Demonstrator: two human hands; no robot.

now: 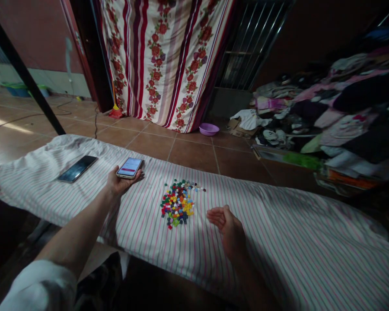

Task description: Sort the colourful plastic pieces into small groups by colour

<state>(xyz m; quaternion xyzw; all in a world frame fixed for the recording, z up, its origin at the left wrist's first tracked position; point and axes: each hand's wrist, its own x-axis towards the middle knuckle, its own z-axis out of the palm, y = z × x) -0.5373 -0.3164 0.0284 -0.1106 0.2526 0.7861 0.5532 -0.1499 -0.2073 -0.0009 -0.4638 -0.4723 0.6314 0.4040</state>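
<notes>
Left hand [121, 181] grips phone [129, 167], screen up, on palm; right hand [225, 224] empty, half-open, near pile of small colored blocks [178, 203] on striped sheet [278, 224]; second phone [78, 169] lies farther left

— Obstacles on the striped sheet [278, 233]?
— A pile of small coloured bricks [177, 204] is recorded between the left hand [122, 182], which bears a lit smartphone [129, 167], and the right hand [226, 229]. A dark smartphone [77, 169] is lying beyond the left hand.
— Passage?
— Gaps are noted on both sides of the pile; the wider room is found right of the right hand.
</notes>
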